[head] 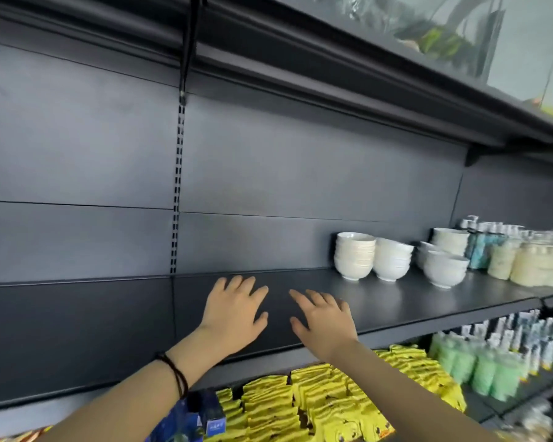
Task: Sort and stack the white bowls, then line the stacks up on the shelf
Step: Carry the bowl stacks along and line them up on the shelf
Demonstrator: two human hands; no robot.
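Note:
Several stacks of white bowls stand on the dark shelf (396, 301) to the right: a tall stack (354, 255), a lower stack (392, 260) touching it, a stack nearer the front (444, 269), and a wider stack (450, 240) behind it. My left hand (233, 314) and my right hand (324, 320) hover side by side over the bare shelf, palms down, fingers spread, holding nothing. Both hands are left of the bowls and apart from them.
Pale jars (530, 263) and blue bottles (479, 247) crowd the shelf right of the bowls. The shelf below holds yellow packets (332, 403), green packs (479, 368) and small bottles (524, 333). Another shelf (364, 71) overhangs above. A slotted upright (178, 186) runs down the back panel.

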